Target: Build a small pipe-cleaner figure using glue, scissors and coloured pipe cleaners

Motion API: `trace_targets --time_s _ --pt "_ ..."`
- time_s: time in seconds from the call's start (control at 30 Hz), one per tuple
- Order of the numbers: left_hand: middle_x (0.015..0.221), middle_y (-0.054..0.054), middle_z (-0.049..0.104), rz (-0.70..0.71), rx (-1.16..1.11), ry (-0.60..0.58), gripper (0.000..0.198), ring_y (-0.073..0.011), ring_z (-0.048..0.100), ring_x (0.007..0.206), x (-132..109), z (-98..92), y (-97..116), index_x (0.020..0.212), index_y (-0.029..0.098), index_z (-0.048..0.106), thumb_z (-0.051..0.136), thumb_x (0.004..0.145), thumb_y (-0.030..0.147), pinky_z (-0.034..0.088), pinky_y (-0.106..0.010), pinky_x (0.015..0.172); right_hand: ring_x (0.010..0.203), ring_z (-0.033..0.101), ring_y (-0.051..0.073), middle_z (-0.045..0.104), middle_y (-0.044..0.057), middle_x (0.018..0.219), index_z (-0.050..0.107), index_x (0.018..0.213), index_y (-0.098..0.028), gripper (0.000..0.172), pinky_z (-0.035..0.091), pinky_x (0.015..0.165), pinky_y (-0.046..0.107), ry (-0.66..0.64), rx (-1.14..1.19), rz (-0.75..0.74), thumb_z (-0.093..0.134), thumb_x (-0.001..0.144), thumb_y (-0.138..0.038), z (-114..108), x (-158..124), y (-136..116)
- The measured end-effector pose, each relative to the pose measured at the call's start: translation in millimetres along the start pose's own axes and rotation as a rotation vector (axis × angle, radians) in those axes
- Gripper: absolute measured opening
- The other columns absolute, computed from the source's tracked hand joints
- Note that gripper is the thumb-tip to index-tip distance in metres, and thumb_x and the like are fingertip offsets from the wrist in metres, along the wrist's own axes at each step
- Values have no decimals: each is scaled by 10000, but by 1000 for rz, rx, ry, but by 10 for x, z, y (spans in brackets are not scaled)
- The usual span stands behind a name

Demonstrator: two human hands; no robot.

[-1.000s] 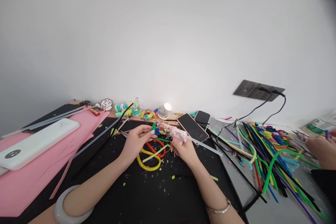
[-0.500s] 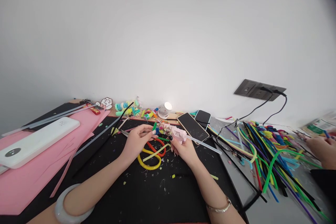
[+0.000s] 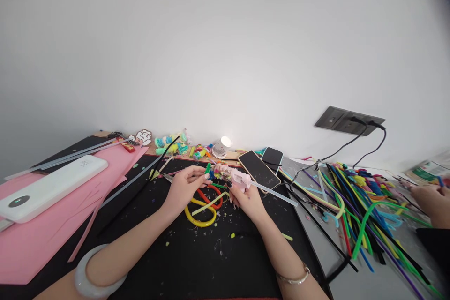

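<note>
My right hand [image 3: 246, 199] is closed round a pink hot glue gun [image 3: 241, 179], and a long clear glue stick [image 3: 276, 193] sticks out of its back end. My left hand [image 3: 186, 187] pinches a short green pipe cleaner piece [image 3: 208, 168] just left of the gun's front. Blue, yellow and pink fuzzy bits [image 3: 220, 172] crowd the gap between both hands; where each one ends I cannot make out. Beneath the hands lie scissors with yellow and orange handles [image 3: 201, 223], partly hidden. A pale yellow pipe cleaner [image 3: 211, 202] rests across the handles.
Two phones [image 3: 259, 171] lie behind the right hand, near a paper cup [image 3: 221, 147]. Pink sheets [image 3: 45, 248] and a white power bank [image 3: 52, 190] are at left. Many pipe cleaners [image 3: 369, 215] cover the grey board at right, beside another person's hand [image 3: 431, 201].
Both hands keep nearly the same place and grip. The whole view has shifted very slightly.
</note>
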State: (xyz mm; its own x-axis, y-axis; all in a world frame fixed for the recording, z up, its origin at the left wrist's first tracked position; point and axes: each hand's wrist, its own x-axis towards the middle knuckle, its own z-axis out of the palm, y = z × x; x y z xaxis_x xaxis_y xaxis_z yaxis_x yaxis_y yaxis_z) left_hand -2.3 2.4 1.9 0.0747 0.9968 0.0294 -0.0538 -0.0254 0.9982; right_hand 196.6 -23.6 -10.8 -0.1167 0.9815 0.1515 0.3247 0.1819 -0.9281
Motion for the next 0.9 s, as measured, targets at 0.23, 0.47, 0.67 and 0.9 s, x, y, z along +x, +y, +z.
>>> trace_targets --time_s 0.23,0.47,0.67,0.9 --pt "796 -54 725 18 -13 -9 385 -244 725 777 4 -10 -11 878 163 630 721 675 477 596 -392 757 375 421 102 490 -16 448 504 550 -194 400 301 394 221 4 2 4 515 861 -444 -3 -1 8" --pt "789 -57 721 7 -25 -14 398 -242 723 772 -3 -11 2 899 150 635 717 681 473 592 -386 750 381 426 99 509 -10 467 499 560 -191 405 311 396 220 4 -2 -4 501 878 -441 -6 2 38" --pt "808 -61 725 -7 -26 -19 400 -236 721 780 -9 -17 -11 933 144 638 698 704 466 588 -382 758 376 427 90 511 -12 469 501 576 -181 409 310 389 209 9 -2 -3 505 875 -460 -8 -2 51" --pt "810 -62 732 -27 -41 -14 422 -241 720 782 -16 -1 14 960 142 645 695 698 469 588 -393 762 369 428 87 510 -12 459 513 594 -174 390 311 380 204 17 7 -12 520 861 -458 -2 19 76"
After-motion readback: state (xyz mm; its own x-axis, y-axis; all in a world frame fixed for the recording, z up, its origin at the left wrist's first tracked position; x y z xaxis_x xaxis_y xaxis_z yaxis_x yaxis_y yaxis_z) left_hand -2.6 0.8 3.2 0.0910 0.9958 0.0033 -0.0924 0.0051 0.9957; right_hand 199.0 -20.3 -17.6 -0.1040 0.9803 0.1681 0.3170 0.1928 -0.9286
